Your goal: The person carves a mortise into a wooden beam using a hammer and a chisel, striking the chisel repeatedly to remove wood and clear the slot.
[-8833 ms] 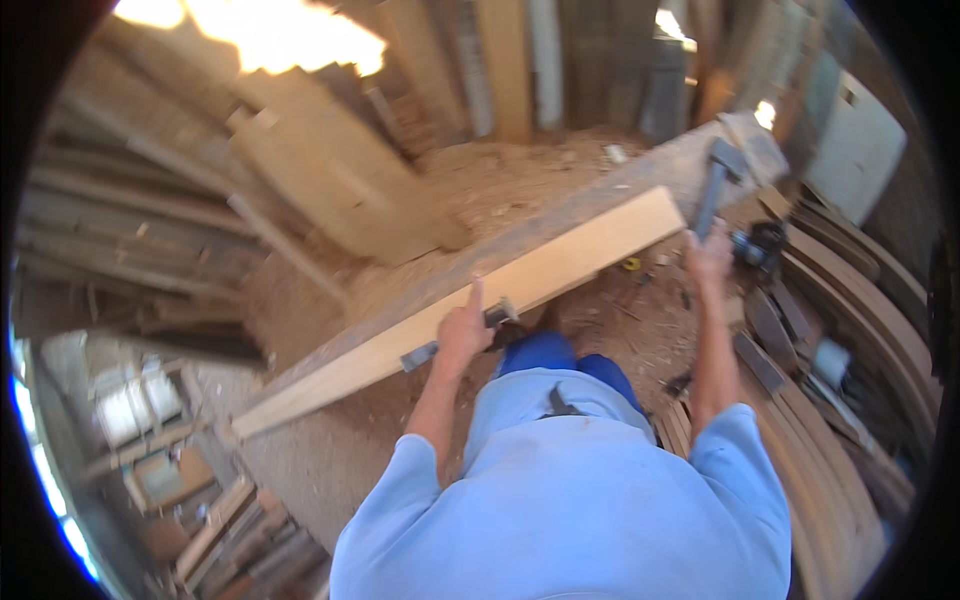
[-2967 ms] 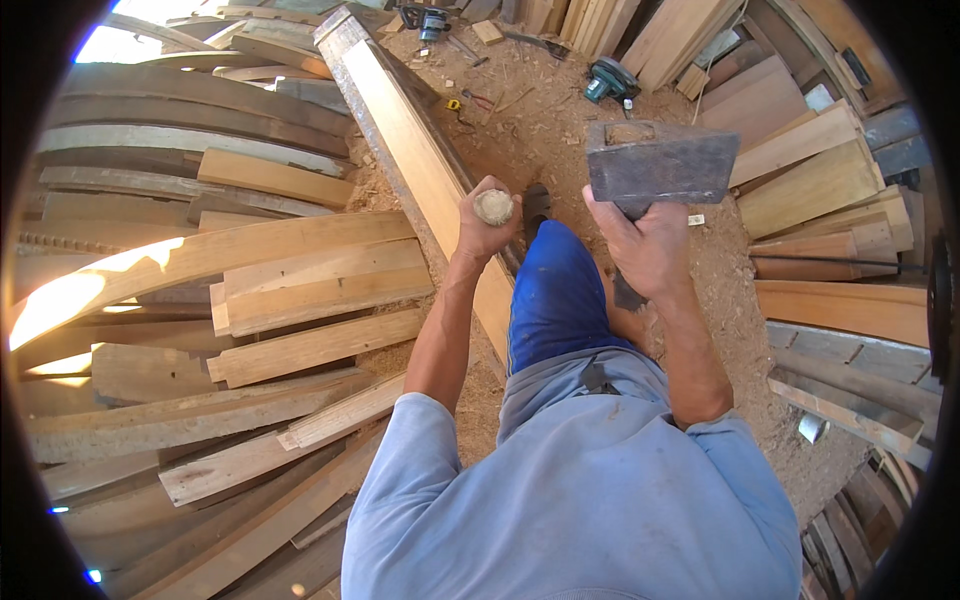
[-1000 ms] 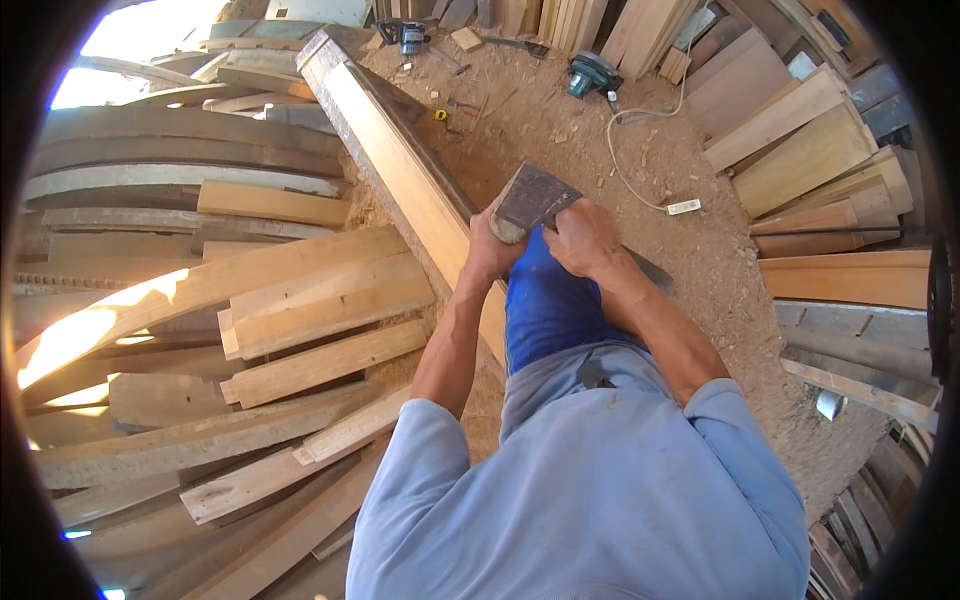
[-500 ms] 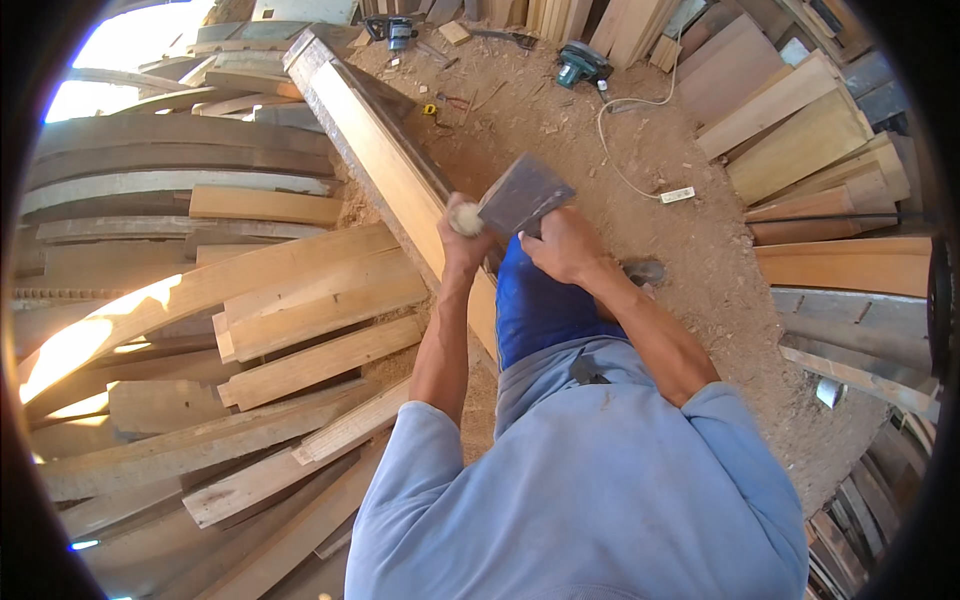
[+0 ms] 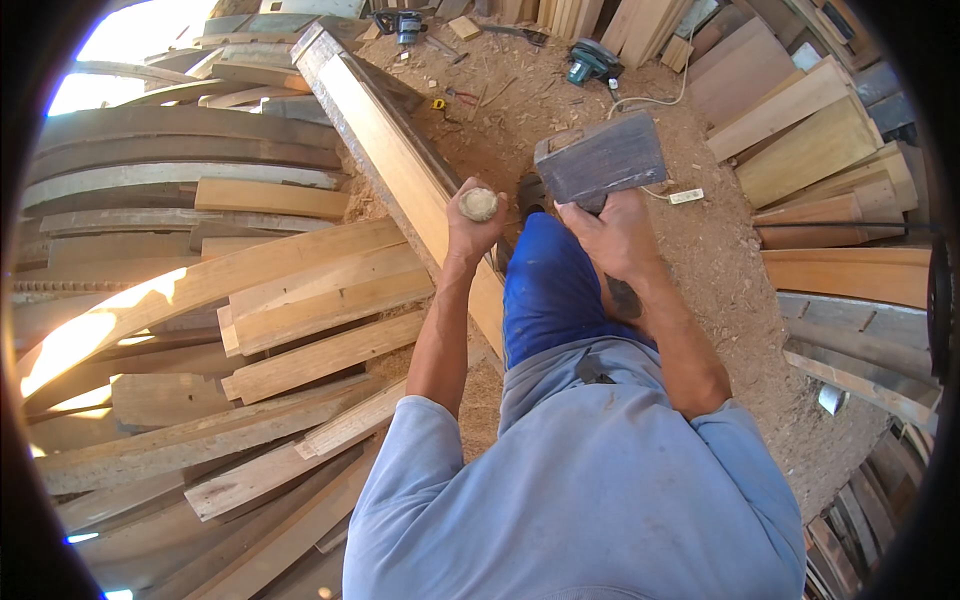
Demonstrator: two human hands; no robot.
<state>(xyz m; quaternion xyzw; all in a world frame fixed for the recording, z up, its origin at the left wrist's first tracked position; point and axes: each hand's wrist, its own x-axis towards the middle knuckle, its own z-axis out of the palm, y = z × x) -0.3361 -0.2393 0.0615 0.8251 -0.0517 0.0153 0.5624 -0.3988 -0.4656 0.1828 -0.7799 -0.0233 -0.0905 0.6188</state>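
My left hand (image 5: 468, 232) is closed around the handle of a chisel (image 5: 479, 204), whose round, pale, worn butt end faces up. The chisel's blade is hidden below the fist. Under this hand runs a long light-coloured timber (image 5: 392, 150), slanting from the upper left down beside my leg. My right hand (image 5: 620, 237) grips a mallet (image 5: 605, 160) with a dark, blocky head. The mallet is raised to the right of the chisel and apart from it, over my knee.
Stacked boards (image 5: 330, 290) fill the left side, and more planks (image 5: 800, 110) lean at the right. On the sawdust-covered floor lie a green power tool (image 5: 592, 62), another power tool (image 5: 400, 25), a yellow tape measure (image 5: 439, 104) and a white power strip (image 5: 686, 196) with a cord.
The mallet has swung from beside the chisel's top out to the right, its head turning. My left hand stays on the chisel, with the butt now facing up more.
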